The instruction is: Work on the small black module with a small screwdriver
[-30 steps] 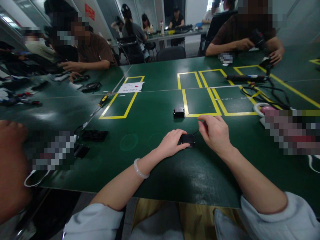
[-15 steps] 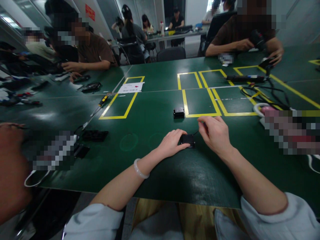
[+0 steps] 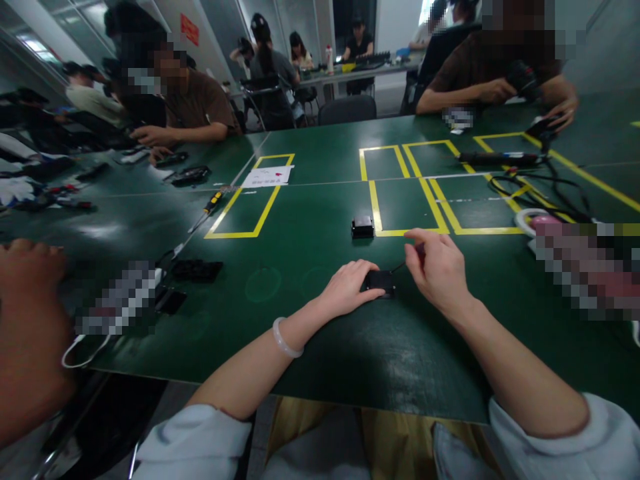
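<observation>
Black rectangular block (image 3: 382, 283) lies near on the green surface (image 3: 350, 353), left hand (image 3: 345, 290) gripping its left end, right hand (image 3: 441, 270) pinching a thin dark tool (image 3: 399, 268) by its far-right corner; work looks unfinished.

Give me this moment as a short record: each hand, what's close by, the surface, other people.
Left hand: left hand gripping the left side of a black block on the table
Right hand: right hand pinching a thin dark tool, tip at the block's far right corner; contact too small to confirm
Close by: second black block, beyond the first
Surface: green table with yellow tape outlines
Others: co-workers seated across the table
</observation>
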Demonstrator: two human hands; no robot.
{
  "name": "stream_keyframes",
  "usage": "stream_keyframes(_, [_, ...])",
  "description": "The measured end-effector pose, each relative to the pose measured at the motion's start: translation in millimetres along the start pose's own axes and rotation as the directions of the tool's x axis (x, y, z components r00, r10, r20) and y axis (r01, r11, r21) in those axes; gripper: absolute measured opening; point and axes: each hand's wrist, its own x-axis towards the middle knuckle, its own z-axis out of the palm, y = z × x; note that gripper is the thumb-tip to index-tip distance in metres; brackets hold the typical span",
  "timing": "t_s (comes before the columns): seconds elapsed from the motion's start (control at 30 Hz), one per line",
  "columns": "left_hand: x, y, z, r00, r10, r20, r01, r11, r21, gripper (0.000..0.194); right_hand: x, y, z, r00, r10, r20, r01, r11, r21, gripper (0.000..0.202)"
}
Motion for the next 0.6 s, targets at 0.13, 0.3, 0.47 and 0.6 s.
stream_keyframes(0.13, [0.3,0.1,-0.1,1.0,0.008,-0.006,-0.008,1.0,0.008,0.039,0.6,0.3,-0.3,1.0,-0.018,-0.008,0.018,1.0,0.003,0.014])
stream_keyframes(0.3, [-0.2,-0.1,0.2,1.0,0.004,-0.008,-0.004,1.0,0.01,0.039,4.1,-1.3,-3.9,0.999,-0.019,0.042,0.019,1.0,0.007,0.007])
stream_keyframes(0.47, [-0.3,0.3,-0.5,1.0,0.008,-0.006,-0.008,1.0,-0.001,0.04,4.3,-2.5,-2.7,1.0,-0.008,-0.003,0.008,1.0,-0.012,0.012])
stream_keyframes(0.6, [0.1,0.3,-0.1,1.0,0.003,-0.007,-0.003,1.0,0.002,0.04,4.2,-1.2,-1.0,1.0,-0.005,0.001,0.005,1.0,-0.016,0.014])
